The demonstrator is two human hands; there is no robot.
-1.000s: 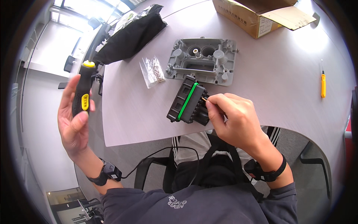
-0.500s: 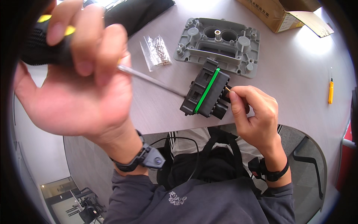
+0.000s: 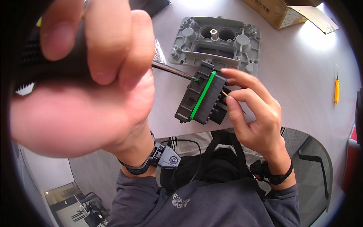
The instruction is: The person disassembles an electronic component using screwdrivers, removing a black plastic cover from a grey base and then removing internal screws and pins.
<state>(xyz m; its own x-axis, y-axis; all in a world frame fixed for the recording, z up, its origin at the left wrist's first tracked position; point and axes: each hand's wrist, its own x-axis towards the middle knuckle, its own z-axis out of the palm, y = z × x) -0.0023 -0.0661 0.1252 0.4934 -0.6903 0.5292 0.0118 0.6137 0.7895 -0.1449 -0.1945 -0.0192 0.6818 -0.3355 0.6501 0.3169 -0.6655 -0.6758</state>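
Pale grey and matt, the round tabletop [image 3: 302,75] fills the upper right of the frame. Most of the left half is taken up by the left hand [image 3: 83,87], closed around the ribbed black handle of a screwdriver [image 3: 53,64], whose slim metal shaft is laid toward the centre, its tip touching the black plastic box-shaped connector with a green seal stripe [image 3: 202,96]. That connector is steadied at centre by the right hand [image 3: 253,113], fingers pinched against its side. Just behind it lies a cast grey metal housing with round bosses [image 3: 217,41]. A brown cardboard box [image 3: 283,13] sits top right, and a small orange-handled tool [image 3: 336,89] at the right edge.
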